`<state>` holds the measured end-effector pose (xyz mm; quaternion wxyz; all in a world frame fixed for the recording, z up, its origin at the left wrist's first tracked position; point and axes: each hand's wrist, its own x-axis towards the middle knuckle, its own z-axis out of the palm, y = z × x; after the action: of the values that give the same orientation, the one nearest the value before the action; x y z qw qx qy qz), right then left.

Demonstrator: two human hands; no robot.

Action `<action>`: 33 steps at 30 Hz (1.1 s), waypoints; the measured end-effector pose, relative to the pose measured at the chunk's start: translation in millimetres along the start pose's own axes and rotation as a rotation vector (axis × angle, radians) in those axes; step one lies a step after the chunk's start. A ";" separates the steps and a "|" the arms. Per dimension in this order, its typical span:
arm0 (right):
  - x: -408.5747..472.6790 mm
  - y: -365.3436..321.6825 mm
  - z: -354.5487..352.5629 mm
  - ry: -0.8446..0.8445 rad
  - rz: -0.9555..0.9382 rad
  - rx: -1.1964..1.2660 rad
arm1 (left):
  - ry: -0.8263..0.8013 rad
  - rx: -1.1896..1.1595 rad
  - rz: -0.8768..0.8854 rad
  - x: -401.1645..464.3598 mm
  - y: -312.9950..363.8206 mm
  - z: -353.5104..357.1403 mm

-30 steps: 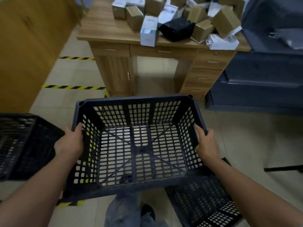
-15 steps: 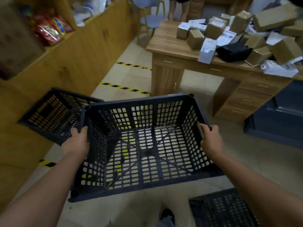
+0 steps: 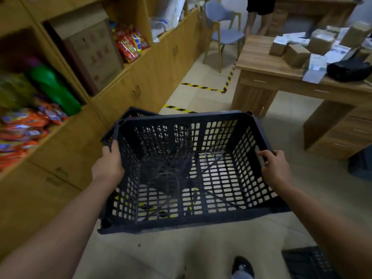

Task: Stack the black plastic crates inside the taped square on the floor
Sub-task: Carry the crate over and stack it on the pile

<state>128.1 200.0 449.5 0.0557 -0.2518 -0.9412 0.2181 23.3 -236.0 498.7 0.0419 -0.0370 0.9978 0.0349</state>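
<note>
Above the floor, both hands [image 3: 107, 166] [image 3: 274, 168] grip crate [image 3: 187, 174].

A black slotted crate [image 3: 187, 170] is showing yellow-and-black striped tape [image 3: 203, 88] on the pale floor [image 3: 322, 198]. Brown boxes [image 3: 296, 54] are sitting on the wood-grain desk [image 3: 259, 63], beside a grey-blue chair [image 3: 223, 31].

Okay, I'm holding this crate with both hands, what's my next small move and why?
Probably lower the crate onto the second crate that peeks out behind its far left corner. Both the left hand and right hand have a grip on its sides, and yellow-black tape shows underneath.
</note>
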 end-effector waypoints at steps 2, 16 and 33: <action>-8.6 -25.7 12.7 0.017 0.008 0.023 | 0.009 0.006 0.005 10.0 -28.3 -3.0; 42.1 -141.8 69.3 0.002 -0.042 0.016 | -0.033 0.012 -0.046 111.7 -116.5 16.1; 134.7 -229.9 123.0 -0.033 0.091 0.005 | -0.102 0.139 0.048 314.7 -121.0 14.2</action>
<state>-118.5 41.2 439.2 0.0308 -0.2905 -0.9290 0.2271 -279.0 -377.7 449.4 0.0942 -0.0082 0.9950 -0.0319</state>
